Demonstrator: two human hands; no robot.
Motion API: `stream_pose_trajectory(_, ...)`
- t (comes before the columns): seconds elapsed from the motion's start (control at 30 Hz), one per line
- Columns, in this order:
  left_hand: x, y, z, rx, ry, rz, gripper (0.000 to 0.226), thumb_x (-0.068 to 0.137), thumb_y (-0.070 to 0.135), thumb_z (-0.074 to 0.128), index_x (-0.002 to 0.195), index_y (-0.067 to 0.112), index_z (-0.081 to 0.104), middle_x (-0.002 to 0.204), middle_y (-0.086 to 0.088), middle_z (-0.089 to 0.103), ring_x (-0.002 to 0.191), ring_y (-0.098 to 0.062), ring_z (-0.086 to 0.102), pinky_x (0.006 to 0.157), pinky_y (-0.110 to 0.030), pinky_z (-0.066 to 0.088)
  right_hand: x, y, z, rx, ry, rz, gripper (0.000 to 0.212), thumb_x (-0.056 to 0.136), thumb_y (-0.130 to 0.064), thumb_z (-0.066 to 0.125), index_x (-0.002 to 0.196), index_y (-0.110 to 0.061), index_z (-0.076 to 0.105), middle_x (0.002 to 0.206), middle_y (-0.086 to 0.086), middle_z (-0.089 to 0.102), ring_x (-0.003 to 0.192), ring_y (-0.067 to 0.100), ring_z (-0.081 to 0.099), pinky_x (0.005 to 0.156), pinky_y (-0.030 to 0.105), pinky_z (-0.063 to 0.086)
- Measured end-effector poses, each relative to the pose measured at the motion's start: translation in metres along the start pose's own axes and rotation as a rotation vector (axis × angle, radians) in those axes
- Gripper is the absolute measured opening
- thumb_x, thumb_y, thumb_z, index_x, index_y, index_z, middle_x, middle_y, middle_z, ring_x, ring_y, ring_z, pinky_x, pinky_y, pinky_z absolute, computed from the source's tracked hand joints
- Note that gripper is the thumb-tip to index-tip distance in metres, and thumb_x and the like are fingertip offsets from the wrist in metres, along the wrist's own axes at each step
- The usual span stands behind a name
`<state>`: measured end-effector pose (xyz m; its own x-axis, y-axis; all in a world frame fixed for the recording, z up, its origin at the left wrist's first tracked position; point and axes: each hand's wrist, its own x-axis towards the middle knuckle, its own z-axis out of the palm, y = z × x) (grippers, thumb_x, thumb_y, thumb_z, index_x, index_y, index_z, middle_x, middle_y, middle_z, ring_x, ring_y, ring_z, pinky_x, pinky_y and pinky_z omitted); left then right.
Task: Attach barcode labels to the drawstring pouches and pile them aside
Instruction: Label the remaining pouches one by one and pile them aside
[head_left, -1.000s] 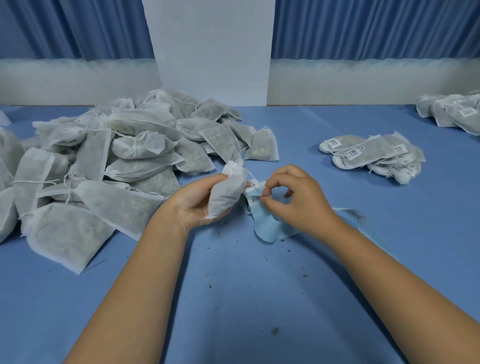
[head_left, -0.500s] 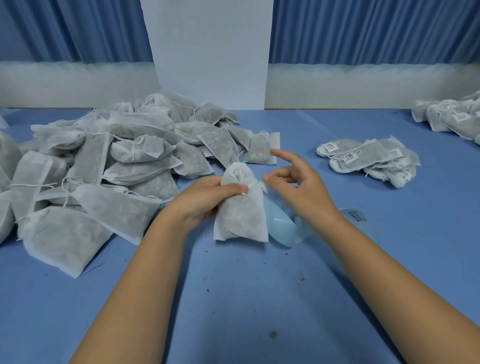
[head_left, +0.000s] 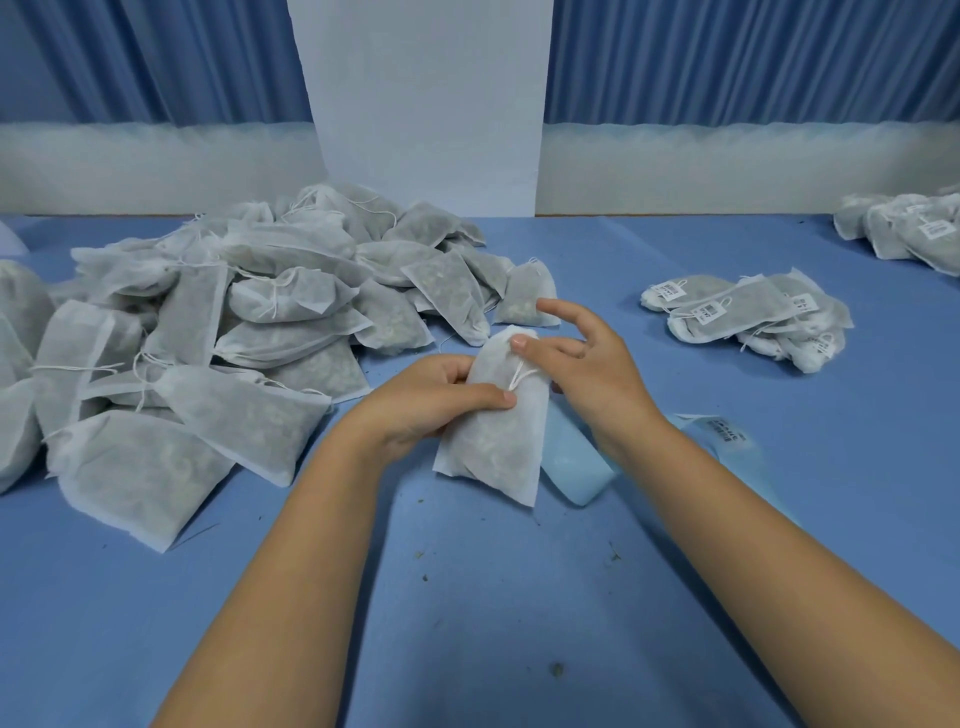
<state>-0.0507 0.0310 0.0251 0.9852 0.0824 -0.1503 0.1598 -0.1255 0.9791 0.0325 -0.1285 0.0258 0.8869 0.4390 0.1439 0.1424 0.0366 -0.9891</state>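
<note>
Well, left hand (head_left: 428, 402) gripping pouch (head_left: 493, 447), barcode labels (head_left: 710, 313) unreadable

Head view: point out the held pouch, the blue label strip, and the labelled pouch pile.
held pouch (head_left: 493, 452), head view, lower body.
blue label strip (head_left: 574, 470), head view, curled end.
labelled pouch pile (head_left: 748, 306), head view, top pouch's middle.

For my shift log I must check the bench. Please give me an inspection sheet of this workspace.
Surface: blue table, small dark crumbs scattered.
Job's things: pouch in hand; unlabelled pile on the left; labelled pile on the right; label strip beside the right wrist.
Clutter: nothing seen besides the crumbs.
Hands: left hand grips the pouch; right hand open, thumb touching the pouch top.
Cables: nothing seen.
Surroundings: blue curtains, white panel behind.
</note>
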Motion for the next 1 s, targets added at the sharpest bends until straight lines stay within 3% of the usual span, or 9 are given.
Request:
stream_pose_trajectory(0.07, 0.002, -0.002, -0.001, -0.008, 0.01, -0.009, 0.016, 0.072, 0.03, 0.079, 0.088, 0.024, 0.079, 0.099, -0.003, 0.077, 0.091, -0.016, 0.073, 0.078, -0.028, 0.057, -0.001, -0.004, -0.003, 0.011, 0.04, -0.019, 0.029, 0.084, -0.031, 0.076, 0.111, -0.034, 0.065, 0.076, -0.017, 0.072, 0.069, -0.005, 0.063, 0.058, 0.009, 0.045)
stream_pose_trajectory(0.17, 0.004, -0.003, -0.001, -0.02, 0.041, -0.022, 0.028, 0.067, 0.033, 0.082, 0.091, 0.019, 0.077, 0.102, -0.005, 0.077, 0.099, -0.022, 0.073, 0.094, -0.039, 0.054, -0.002, -0.012, -0.012, 0.024, 0.112, -0.065, 0.006, 0.085, -0.029, 0.074, 0.083, -0.034, 0.072, 0.07, -0.019, 0.064, 0.065, -0.004, 0.055, 0.059, 0.013, 0.045)
stream_pose_trajectory(0.27, 0.004, -0.004, -0.003, -0.029, 0.044, -0.032, 0.03, 0.069, 0.031, 0.083, 0.094, 0.016, 0.077, 0.102, -0.006, 0.077, 0.1, -0.022, 0.073, 0.098, -0.04, 0.054, -0.005, -0.018, -0.02, 0.005, 0.06, -0.043, 0.018, 0.084, -0.027, 0.074, 0.068, -0.035, 0.074, 0.072, -0.018, 0.063, 0.065, -0.001, 0.051, 0.061, 0.016, 0.044)
stream_pose_trajectory(0.43, 0.003, -0.004, -0.004, -0.051, 0.014, -0.022, 0.015, 0.082, 0.021, 0.08, 0.096, 0.015, 0.078, 0.102, -0.006, 0.077, 0.098, -0.019, 0.073, 0.084, -0.029, 0.058, -0.007, -0.022, -0.021, 0.001, -0.183, 0.085, 0.006, 0.072, -0.03, 0.076, 0.068, -0.025, 0.076, 0.071, -0.009, 0.059, 0.064, 0.005, 0.049, 0.059, 0.018, 0.041)
stream_pose_trajectory(0.53, 0.001, -0.002, -0.001, -0.023, 0.006, -0.009, 0.008, 0.08, 0.021, 0.081, 0.087, 0.024, 0.081, 0.099, -0.003, 0.078, 0.094, -0.015, 0.074, 0.081, -0.026, 0.058, -0.007, -0.02, -0.021, -0.08, -0.287, 0.151, 0.007, 0.077, -0.027, 0.076, 0.072, -0.022, 0.077, 0.068, -0.008, 0.056, 0.062, 0.004, 0.049, 0.056, 0.017, 0.04)
stream_pose_trajectory(0.7, 0.001, -0.001, 0.0, -0.022, -0.018, 0.015, 0.015, 0.082, 0.015, 0.079, 0.085, 0.029, 0.081, 0.099, 0.0, 0.078, 0.094, -0.012, 0.074, 0.072, -0.02, 0.056, -0.005, -0.016, -0.022, -0.206, -0.237, 0.201, 0.01, 0.079, -0.029, 0.075, 0.082, -0.019, 0.078, 0.07, -0.01, 0.06, 0.063, 0.005, 0.049, 0.059, 0.018, 0.039)
stream_pose_trajectory(0.87, -0.001, 0.0, 0.0, -0.042, -0.071, 0.02, 0.026, 0.069, 0.025, 0.086, 0.094, 0.022, 0.08, 0.106, -0.004, 0.077, 0.101, -0.016, 0.073, 0.077, -0.021, 0.056, -0.006, -0.012, -0.019, -0.274, -0.188, 0.162, 0.008, 0.078, -0.031, 0.078, 0.076, -0.023, 0.076, 0.071, -0.004, 0.063, 0.061, 0.011, 0.047, 0.059, 0.026, 0.037)
stream_pose_trajectory(1.0, -0.002, 0.001, 0.0, -0.035, -0.085, 0.032, 0.033, 0.064, 0.03, 0.088, 0.096, 0.023, 0.08, 0.106, -0.004, 0.077, 0.102, -0.017, 0.072, 0.078, -0.022, 0.057, -0.007, -0.01, -0.018, -0.298, -0.174, 0.077, 0.011, 0.075, -0.027, 0.083, 0.074, -0.021, 0.073, 0.073, -0.004, 0.065, 0.067, 0.006, 0.054, 0.065, 0.021, 0.043)
